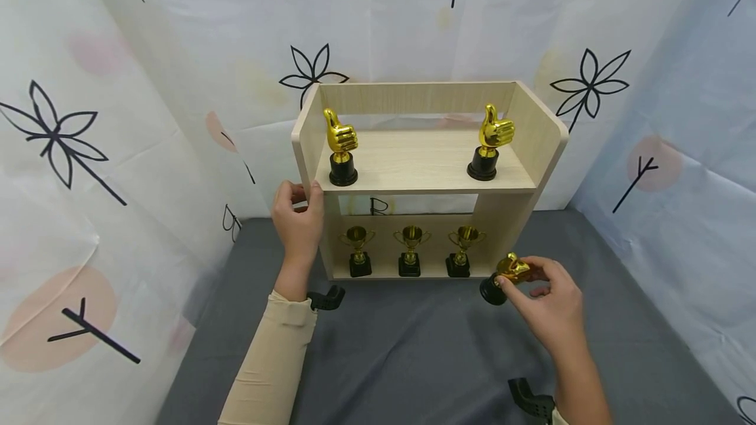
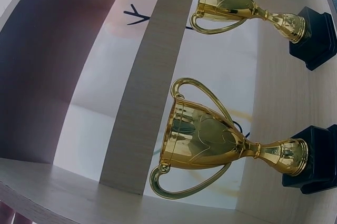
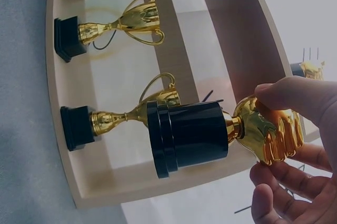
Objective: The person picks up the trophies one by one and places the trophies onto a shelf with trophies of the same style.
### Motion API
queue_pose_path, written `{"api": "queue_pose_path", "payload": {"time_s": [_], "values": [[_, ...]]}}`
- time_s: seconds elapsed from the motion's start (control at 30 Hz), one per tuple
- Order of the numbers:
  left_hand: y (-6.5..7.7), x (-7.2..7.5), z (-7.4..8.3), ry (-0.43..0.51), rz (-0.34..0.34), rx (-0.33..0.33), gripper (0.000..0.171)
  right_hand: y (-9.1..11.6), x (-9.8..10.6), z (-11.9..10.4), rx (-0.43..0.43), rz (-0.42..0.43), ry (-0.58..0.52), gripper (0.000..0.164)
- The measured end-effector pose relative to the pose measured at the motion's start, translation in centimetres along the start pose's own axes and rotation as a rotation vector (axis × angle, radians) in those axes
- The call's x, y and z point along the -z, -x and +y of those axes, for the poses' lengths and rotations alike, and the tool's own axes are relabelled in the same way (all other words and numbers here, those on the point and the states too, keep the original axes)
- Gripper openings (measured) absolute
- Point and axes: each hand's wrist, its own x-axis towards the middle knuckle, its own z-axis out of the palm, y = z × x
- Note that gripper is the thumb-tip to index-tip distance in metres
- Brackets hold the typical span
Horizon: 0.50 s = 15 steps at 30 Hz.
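A gold thumbs-up trophy (image 1: 512, 269) with a round black base is in my right hand (image 1: 552, 303). The thumb and fingers pinch its golden fist, and the trophy tilts with the base toward the left, in front of the shelf's lower right. In the right wrist view its black base (image 3: 192, 135) overlaps a cup trophy behind. My left hand (image 1: 300, 222) grips the left side of the pale wooden two-level shelf (image 1: 413, 157), thumb at the front edge. Two more thumbs-up trophies stand on the upper level, one at left (image 1: 341, 143) and one at right (image 1: 490, 140).
Three gold cup trophies on black bases stand along the lower level: left (image 1: 357, 248), middle (image 1: 411, 248) and right (image 1: 465, 248). The shelf rests on a dark grey cloth (image 1: 390, 340). Patterned white fabric (image 1: 195, 38) rises behind and at both sides.
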Motion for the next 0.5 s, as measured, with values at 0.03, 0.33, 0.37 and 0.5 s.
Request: {"api": "queue_pose_path", "payload": {"time_s": [0.03, 0.33, 0.37, 0.5], "values": [[0.0, -0.01, -0.01, 0.002, 0.002, 0.001, 0.034, -0.01, -0.03, -0.03, 0.0, 0.0, 0.001, 0.047], [-0.01, 0.01, 0.06, -0.002, 0.003, 0.002, 0.034, -0.17, -0.16, -0.32, 0.017, 0.015, -0.006, 0.046], [0.0, 0.02, 0.04, -0.001, 0.003, -0.001, 0.034, -0.19, -0.18, -0.38, 0.02, 0.017, -0.008, 0.046], [0.01, 0.01, -0.05, 0.006, 0.003, -0.004, 0.035, -0.4, -0.29, -0.7, 0.045, 0.017, -0.01, 0.046]]}}
